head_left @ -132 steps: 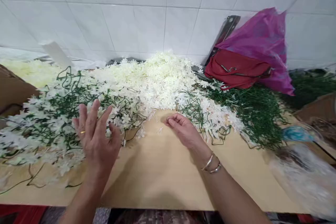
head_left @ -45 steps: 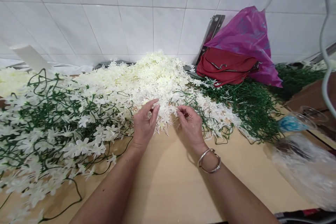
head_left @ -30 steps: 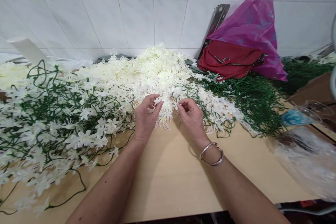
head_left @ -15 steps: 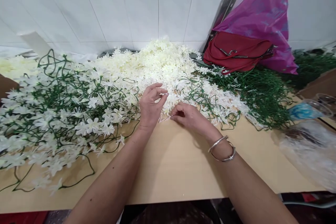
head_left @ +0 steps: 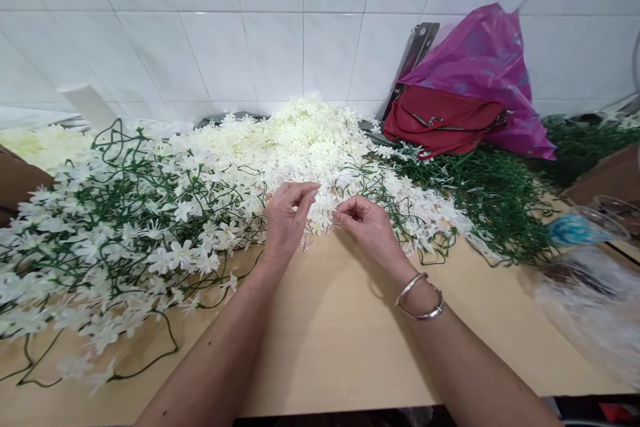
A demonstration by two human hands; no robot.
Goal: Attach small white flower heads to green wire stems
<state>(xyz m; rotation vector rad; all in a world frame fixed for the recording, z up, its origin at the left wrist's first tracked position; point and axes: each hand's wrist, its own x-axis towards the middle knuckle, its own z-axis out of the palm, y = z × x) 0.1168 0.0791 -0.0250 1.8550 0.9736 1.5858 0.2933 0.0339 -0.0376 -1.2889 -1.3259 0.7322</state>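
Thumb and fingers of my left hand (head_left: pixel 286 221) come together in a pinch at the near edge of a heap of loose white artificial blossoms (head_left: pixel 313 127). Anything between those fingertips is too small to make out. Just to the right, my right hand (head_left: pixel 369 230), with a silver bangle on its wrist, is also pinched, its fingertips against the white petals. Whether it grips a petal piece cannot be told. Thin white stamens (head_left: pixel 307 240) lie on the table between the hands. To the left spreads a pile of white flowers on green stems (head_left: pixel 150 227).
Bare green stems (head_left: pixel 500 193) are heaped at the right, below a red handbag (head_left: pixel 445 117) and a purple plastic bag (head_left: pixel 480 53). A clear plastic bag (head_left: pixel 595 307) lies on the right of the wooden table (head_left: pixel 320 347). A tiled wall (head_left: pixel 270 53) stands behind.
The view has tilted up, so everything sits lower in the picture. My left fingers have closed from a looser curl, and my right fingertips have lifted from the tabletop toward the petals.
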